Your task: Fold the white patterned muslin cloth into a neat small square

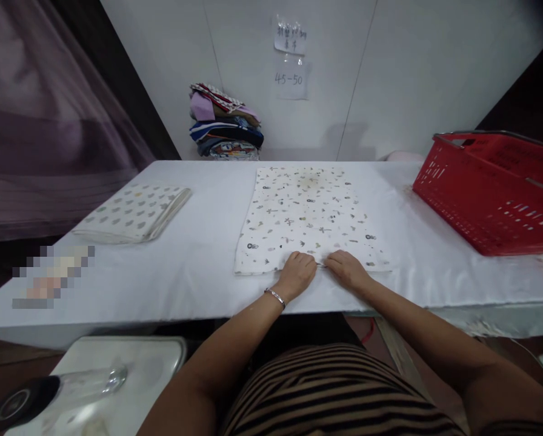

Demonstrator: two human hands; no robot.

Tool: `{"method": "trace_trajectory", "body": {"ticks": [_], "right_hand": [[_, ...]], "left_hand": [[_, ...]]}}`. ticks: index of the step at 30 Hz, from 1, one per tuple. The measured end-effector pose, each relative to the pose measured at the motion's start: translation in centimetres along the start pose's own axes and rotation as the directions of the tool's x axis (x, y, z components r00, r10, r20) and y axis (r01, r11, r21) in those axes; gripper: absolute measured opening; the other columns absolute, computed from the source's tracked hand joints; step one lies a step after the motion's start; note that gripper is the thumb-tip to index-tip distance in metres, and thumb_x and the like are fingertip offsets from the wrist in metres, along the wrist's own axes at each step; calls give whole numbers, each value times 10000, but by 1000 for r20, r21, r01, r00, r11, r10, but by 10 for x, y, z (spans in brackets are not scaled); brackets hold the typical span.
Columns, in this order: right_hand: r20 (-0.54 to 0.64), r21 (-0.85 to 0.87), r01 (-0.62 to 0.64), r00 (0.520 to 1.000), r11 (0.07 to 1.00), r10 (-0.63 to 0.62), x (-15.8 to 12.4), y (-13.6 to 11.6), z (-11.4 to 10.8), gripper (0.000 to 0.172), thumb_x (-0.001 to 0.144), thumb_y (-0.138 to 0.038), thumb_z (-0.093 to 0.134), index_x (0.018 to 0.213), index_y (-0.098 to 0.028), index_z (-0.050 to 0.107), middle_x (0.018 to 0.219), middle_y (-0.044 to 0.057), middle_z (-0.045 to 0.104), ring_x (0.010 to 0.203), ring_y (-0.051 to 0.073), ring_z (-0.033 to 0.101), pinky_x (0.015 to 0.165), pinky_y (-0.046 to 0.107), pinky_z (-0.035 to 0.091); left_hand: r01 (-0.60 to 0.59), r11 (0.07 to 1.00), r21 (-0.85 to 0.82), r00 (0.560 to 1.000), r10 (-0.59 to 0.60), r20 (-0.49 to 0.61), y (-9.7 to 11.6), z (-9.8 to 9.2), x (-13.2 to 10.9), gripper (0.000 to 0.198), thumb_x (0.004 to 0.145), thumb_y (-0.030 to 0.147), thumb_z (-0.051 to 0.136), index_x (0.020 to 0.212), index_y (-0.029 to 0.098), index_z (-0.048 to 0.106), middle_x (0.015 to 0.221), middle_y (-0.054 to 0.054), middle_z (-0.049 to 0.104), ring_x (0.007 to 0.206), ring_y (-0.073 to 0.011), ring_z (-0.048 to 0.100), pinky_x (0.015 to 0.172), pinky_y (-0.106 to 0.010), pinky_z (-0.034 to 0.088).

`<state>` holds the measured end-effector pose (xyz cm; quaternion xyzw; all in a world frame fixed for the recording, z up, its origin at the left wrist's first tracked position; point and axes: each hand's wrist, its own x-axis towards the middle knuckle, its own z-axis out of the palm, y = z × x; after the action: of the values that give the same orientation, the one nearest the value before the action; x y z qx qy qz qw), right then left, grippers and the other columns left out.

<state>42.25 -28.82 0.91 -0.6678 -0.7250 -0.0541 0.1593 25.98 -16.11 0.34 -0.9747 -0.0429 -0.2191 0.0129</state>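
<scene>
As hands (299, 271) (346, 268) pinch, cloth (305, 212) lies flat.

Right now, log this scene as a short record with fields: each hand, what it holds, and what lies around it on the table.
left hand: fingers curled on the near edge of the printed cloth; bracelet on the wrist
right hand: close beside the left, fingers curled on the same edge
printed cloth: spread flat in the middle of the table
left of it: folded cloth, apart from the hands
right of it: red basket
at the wall: pile of clothes; paper notes above
</scene>
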Motion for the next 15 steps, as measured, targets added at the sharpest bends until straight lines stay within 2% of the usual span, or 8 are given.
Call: {"method": "trace_trajectory", "body": {"ticks": [5,10,15], "right_hand": [[26,18,-35,999,999,35,3,2,-4,250,913,-176,405,939,-164,654,854,97,623,811,201,521,720,313,408],[26,38,-46,999,998,45,2,1,-6,254,912,-184,415,955,-185,665,862,96,630,818,210,529,713,316,407],[26,-13,-45,999,999,45,-1,-1,-3,274,923,-199,405,991,-190,670,870,88,635,820,212,520,725,322,387]], "left_hand": [[29,999,19,998,-30,49,0,1,-3,125,877,104,444,843,168,545,862,-37,593,828,-185,517,777,-344,378],[81,996,45,995,-83,49,-3,-3,-11,134,855,88,471,908,178,555,956,-50,595,895,-195,508,777,-346,385],[166,983,74,984,-170,53,-6,-9,-16,114,850,94,476,857,179,551,966,-69,568,913,-213,491,750,-361,390]]}}
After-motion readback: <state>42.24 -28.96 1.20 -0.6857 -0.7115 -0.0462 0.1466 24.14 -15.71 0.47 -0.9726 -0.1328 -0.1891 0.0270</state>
